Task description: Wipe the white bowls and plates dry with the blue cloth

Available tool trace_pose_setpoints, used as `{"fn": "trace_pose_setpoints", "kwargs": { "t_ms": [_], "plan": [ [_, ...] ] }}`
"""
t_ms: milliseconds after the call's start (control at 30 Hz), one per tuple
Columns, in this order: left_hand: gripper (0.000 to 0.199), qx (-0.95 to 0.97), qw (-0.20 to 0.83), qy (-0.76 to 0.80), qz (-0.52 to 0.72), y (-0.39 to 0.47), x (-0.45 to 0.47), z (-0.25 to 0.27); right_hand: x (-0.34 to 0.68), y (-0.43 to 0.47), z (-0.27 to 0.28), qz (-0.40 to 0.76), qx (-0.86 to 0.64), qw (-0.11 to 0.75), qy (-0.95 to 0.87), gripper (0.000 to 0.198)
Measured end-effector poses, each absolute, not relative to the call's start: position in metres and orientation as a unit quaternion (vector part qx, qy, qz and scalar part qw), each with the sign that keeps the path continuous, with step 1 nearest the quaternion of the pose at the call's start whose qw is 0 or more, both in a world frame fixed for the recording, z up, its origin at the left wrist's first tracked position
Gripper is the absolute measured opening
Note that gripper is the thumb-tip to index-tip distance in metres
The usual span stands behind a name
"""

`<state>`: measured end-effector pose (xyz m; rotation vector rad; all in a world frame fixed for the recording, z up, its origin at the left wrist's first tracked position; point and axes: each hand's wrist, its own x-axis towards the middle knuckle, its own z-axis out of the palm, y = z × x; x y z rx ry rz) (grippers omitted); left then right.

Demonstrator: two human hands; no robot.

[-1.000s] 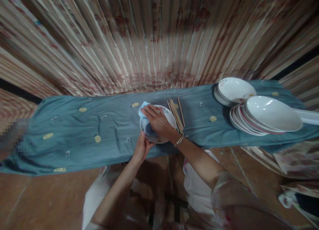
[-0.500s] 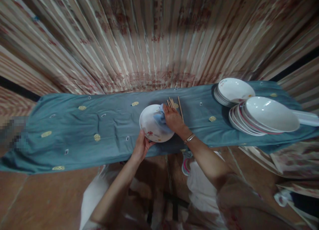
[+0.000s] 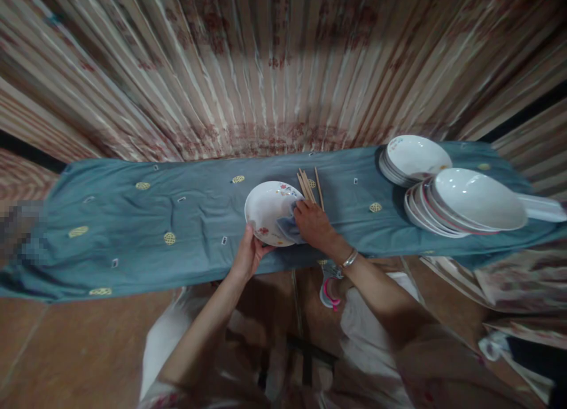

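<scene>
A white plate [image 3: 264,208] with small flower prints is tilted up over the cloth-covered table. My left hand [image 3: 248,255] grips its lower left rim, thumb on the face and fingers beneath. On the plate's right side a blue-grey cloth [image 3: 287,226] is pressed against the surface. My right hand [image 3: 315,224], with a bracelet at the wrist, is closed on that cloth. Just behind the right hand lie several wooden chopsticks [image 3: 306,184], their near ends partly hidden by it.
A teal tablecloth [image 3: 128,220] with yellow pineapple prints covers the long narrow table. To the right stand a stack of white dishes [image 3: 416,155] and a larger stack of bowls [image 3: 478,199]. A pleated curtain [image 3: 283,101] hangs behind.
My right hand has moved the cloth down from the plate's upper right to its lower right. The plate's upper flower print now shows. The left hand keeps its hold.
</scene>
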<state>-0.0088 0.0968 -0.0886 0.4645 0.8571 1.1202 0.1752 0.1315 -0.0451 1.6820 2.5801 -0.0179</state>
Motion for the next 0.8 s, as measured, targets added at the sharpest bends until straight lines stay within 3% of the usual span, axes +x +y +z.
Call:
{"fn": "trace_pose_setpoints", "kwargs": {
  "t_ms": [300, 633, 800],
  "plan": [
    [0.054, 0.197, 0.742, 0.389, 0.509, 0.098, -0.007, -0.079, 0.175, 0.128, -0.037, -0.079, 0.489, 0.038, 0.868, 0.025],
    [0.055, 0.160, 0.741, 0.399, 0.515, 0.100, -0.006, -0.079, 0.142, 0.130, -0.045, -0.181, 0.451, -0.167, 0.858, 0.022],
    [0.043, 0.147, 0.716, 0.434, 0.526, 0.099, -0.004, -0.080, 0.114, 0.135, -0.049, -0.242, 0.438, -0.246, 0.830, 0.031]
  ]
}}
